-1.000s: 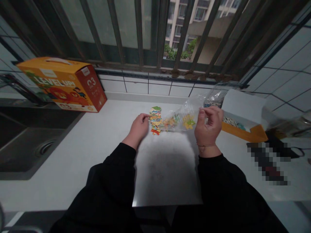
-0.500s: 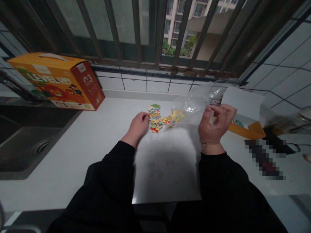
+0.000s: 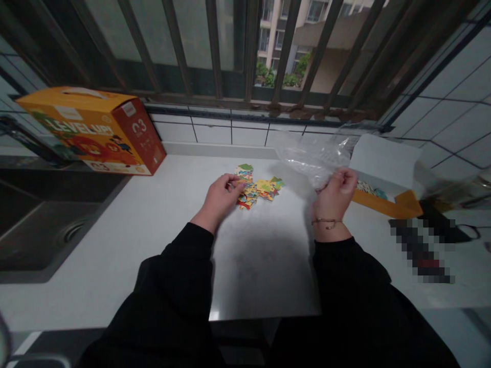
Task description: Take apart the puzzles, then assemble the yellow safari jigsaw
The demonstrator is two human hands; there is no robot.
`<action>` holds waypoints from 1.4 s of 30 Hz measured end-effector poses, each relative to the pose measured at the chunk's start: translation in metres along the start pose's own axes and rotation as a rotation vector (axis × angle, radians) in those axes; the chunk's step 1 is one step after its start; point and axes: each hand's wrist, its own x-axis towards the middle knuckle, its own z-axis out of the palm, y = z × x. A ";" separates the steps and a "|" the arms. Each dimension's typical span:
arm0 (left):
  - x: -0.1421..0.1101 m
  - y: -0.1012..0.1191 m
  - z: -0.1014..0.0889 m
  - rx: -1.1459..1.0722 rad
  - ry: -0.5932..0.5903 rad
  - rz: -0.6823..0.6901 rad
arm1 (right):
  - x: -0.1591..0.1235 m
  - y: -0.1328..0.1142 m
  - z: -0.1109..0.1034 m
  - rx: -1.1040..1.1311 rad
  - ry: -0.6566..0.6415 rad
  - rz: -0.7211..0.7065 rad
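A small heap of colourful puzzle pieces [image 3: 258,188] lies on the white counter [image 3: 161,225] in front of me. My left hand [image 3: 220,197] rests at the heap's left edge, fingers curled on the pieces. My right hand [image 3: 334,195] is closed on the lower end of a clear plastic bag [image 3: 307,156], which is raised to the right of the heap and looks empty. Black sleeves cover both my arms.
An orange puzzle box [image 3: 92,130] stands at the back left by a dark sink [image 3: 42,230]. An open orange tray with a white lid [image 3: 383,176] sits at the right, with dark cables and a blurred patch beyond it. Barred window and tiled walls behind.
The right hand has pulled the bag up and away to the right, and the pieces that were inside now lie on the counter. The left hand has shifted onto the heap.
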 end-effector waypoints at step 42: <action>0.002 -0.011 -0.010 0.713 -0.050 0.055 | -0.062 -0.009 0.044 -0.571 -0.988 -0.241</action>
